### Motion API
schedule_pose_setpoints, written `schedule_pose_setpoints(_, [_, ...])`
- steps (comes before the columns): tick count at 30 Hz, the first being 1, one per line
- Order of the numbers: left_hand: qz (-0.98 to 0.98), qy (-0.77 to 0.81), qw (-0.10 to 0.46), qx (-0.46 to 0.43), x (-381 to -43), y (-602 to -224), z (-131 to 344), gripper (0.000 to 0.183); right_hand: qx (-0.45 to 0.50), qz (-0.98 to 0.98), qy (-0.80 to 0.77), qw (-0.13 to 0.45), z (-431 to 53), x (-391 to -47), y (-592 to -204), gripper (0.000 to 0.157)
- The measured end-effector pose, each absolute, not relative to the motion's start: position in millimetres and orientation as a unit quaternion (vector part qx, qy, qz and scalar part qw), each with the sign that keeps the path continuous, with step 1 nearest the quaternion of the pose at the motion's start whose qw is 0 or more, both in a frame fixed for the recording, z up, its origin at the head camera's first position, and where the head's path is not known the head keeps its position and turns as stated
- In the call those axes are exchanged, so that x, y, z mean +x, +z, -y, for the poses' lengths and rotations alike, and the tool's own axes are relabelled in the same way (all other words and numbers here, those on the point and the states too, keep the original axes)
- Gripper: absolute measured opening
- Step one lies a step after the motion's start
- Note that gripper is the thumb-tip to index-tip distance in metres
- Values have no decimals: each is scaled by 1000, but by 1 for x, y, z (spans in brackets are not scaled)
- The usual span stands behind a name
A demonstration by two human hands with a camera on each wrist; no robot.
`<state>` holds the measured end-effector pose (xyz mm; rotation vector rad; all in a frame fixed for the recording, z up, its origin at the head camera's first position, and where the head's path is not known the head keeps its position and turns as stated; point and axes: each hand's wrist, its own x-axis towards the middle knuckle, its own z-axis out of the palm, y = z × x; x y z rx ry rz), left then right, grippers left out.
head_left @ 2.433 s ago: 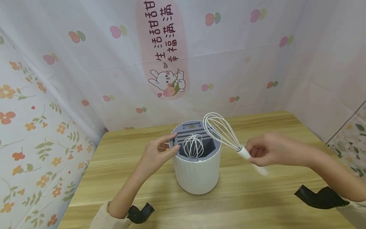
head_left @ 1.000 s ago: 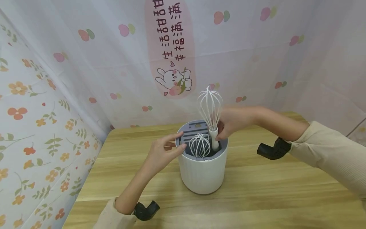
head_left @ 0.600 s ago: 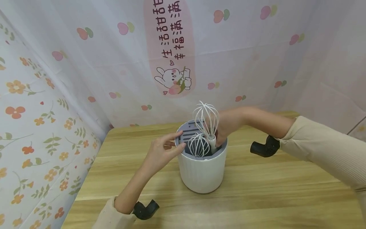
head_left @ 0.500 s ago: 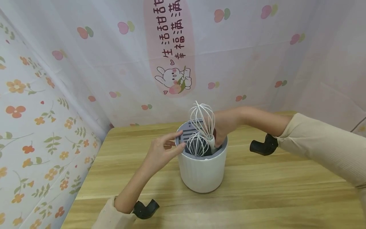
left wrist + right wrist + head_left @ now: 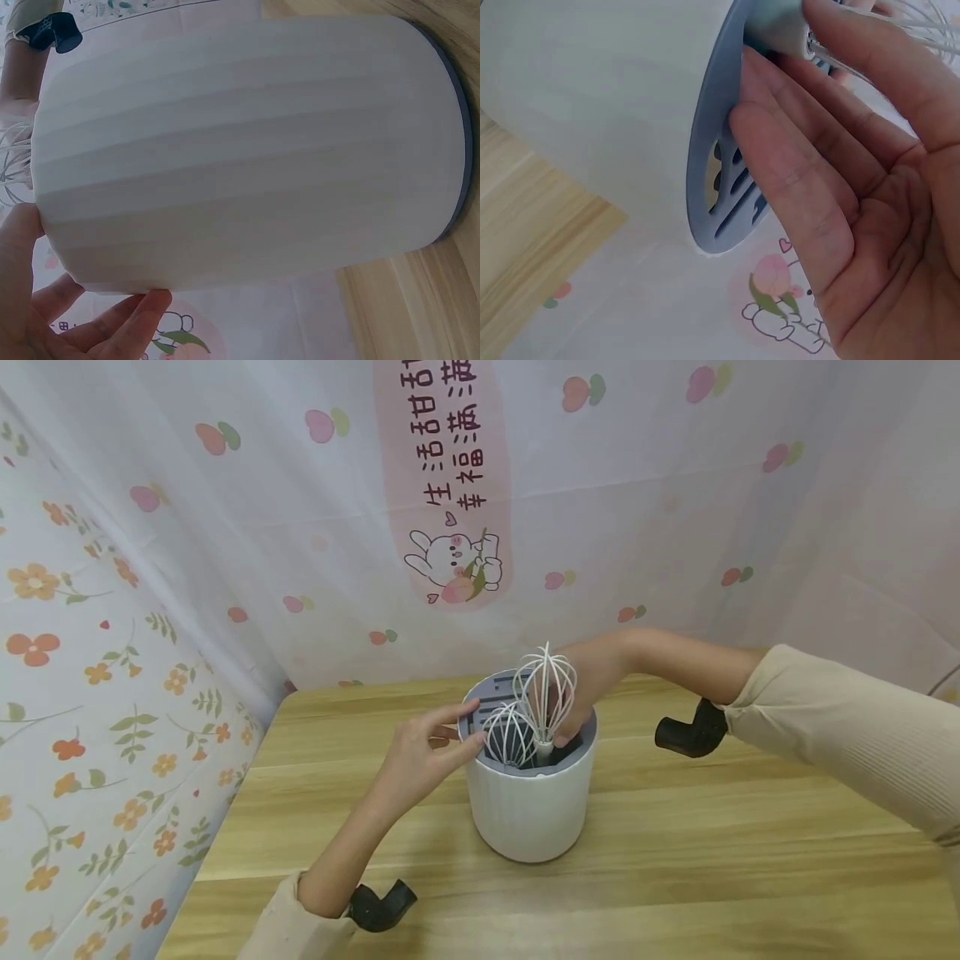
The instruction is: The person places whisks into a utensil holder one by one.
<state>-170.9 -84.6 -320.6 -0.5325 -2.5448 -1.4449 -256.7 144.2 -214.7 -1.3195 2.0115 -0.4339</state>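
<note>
A white utensil holder [image 5: 528, 814] with a grey slotted insert [image 5: 487, 697] stands on the table. At its left side my left hand [image 5: 414, 756] grips the rim, thumb on the near edge and fingers spread along the wall, as the left wrist view also shows. My right hand [image 5: 585, 681] reaches over the back right of the opening. Its thumb and fingers pinch the white handle of a whisk [image 5: 543, 749], which stands nearly upright with its lower handle hidden inside the holder. A second whisk [image 5: 508, 735] sits in the same opening to the left, only its wires showing.
The wooden table [image 5: 675, 860] runs out on both sides of the holder. Behind it hangs a white printed curtain [image 5: 637, 510], and a floral cloth [image 5: 97, 710] covers the left side. Black curved pieces [image 5: 382, 906] are worn at both wrists.
The right hand has brought the whisk from the right over the holder and lowered it handle first into the opening. It now leans less. The left hand has kept its grip on the rim.
</note>
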Motion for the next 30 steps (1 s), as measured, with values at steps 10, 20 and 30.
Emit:
schedule_pose_setpoints(10, [857,-481,54,-175,-167,-317,86,40,-494,-781,-181,337,-159,-251,-207,22])
schedule_pose_setpoints(20, [851,-485,94,-177,-178,-301,106,34,-427,-790,-237,371,-175,-243,-205,24])
schedule_pose_setpoints(30, [892,-426,67,-136,-217,-279,140,37,-400,-818,-239,337,-184,-250,-202,30])
